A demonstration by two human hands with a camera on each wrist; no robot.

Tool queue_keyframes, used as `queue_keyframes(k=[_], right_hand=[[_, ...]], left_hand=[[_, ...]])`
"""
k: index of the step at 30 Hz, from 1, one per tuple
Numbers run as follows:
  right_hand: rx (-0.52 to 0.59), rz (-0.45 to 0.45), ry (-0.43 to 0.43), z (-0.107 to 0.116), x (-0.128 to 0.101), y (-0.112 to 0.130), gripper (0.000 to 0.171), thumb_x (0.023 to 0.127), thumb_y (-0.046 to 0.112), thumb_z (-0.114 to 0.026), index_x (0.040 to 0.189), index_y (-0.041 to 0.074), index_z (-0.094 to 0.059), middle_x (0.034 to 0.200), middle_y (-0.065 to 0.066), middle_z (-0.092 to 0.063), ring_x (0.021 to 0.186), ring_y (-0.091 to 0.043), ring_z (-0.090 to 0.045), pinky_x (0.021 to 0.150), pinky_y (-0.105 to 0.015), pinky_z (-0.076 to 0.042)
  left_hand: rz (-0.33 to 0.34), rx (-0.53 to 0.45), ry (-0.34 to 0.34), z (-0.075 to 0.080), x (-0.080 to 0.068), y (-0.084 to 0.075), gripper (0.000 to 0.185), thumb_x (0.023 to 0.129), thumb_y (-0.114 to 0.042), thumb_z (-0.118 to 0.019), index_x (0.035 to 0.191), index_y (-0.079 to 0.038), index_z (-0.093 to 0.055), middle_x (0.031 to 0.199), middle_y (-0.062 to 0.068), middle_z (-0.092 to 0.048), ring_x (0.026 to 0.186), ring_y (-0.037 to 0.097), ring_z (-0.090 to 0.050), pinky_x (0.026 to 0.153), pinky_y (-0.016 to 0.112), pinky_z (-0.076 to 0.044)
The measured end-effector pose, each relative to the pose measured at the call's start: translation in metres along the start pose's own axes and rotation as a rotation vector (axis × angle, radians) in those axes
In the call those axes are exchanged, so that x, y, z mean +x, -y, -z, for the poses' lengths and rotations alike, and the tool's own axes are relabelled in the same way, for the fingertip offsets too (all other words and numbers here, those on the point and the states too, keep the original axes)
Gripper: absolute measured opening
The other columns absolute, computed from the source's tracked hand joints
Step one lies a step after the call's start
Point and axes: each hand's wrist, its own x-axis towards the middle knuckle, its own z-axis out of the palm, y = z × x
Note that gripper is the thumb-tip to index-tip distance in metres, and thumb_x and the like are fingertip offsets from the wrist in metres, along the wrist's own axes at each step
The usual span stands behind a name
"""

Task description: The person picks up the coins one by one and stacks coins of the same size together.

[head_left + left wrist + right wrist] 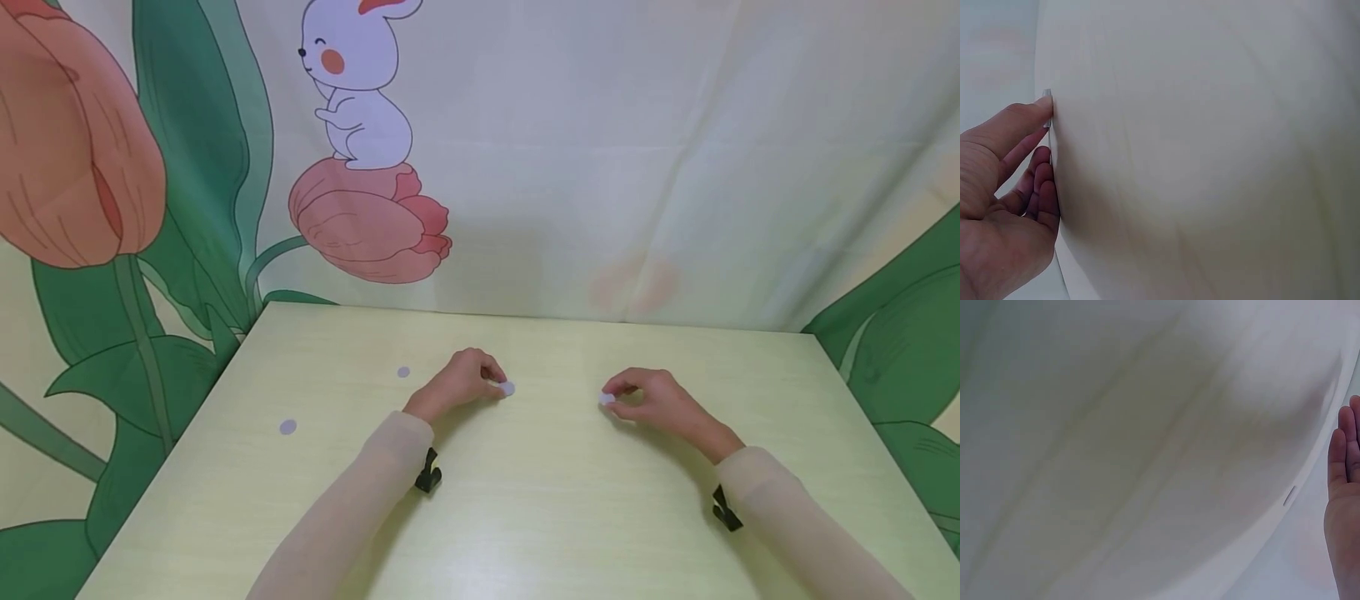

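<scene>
Several small, flat, pale lilac discs are on the pale table. With thumb and fingertips, my left hand (463, 381) pinches one disc (507, 389) near the middle of the table. The left wrist view shows that disc edge-on (1047, 100) by the thumb, the other fingers curled against the tabletop. To the right, my right hand (663, 404) pinches another disc (606, 399) between thumb and forefinger, close over the table. Only part of the right hand (1344, 506) enters the right wrist view; its thumb and the held disc are out of frame there.
Two loose discs lie left of my left hand, one farther back (403, 372) and one nearer (288, 427). A printed curtain (540, 167) with tulips and a rabbit hangs behind the tabletop (517, 517). Black straps show at both wrists.
</scene>
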Motion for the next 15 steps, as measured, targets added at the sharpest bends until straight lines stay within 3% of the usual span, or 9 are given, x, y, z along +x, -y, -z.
queue_keyframes(k=[9, 15], right_hand=[[-0.007, 0.027, -0.001, -0.003, 0.004, 0.001, 0.018, 0.088, 0.015, -0.081, 0.105, 0.011, -0.075, 0.104, 0.002, -0.073, 0.094, -0.016, -0.066, 0.085, -0.034, -0.055], [0.037, 0.101, 0.009, -0.010, 0.009, 0.003, 0.020, 0.085, 0.010, -0.082, 0.103, 0.008, -0.075, 0.101, -0.001, -0.074, 0.091, -0.017, -0.067, 0.082, -0.028, -0.056]], left_hand=[[0.014, 0.000, -0.001, 0.001, 0.000, -0.002, 0.014, 0.086, -0.014, -0.083, 0.097, -0.007, -0.078, 0.096, 0.004, -0.064, 0.091, 0.018, -0.054, 0.081, 0.029, -0.047], [0.006, 0.001, 0.000, 0.001, -0.001, -0.002, 0.014, 0.086, -0.013, -0.083, 0.097, -0.006, -0.078, 0.096, 0.004, -0.065, 0.091, 0.017, -0.053, 0.082, 0.029, -0.047]])
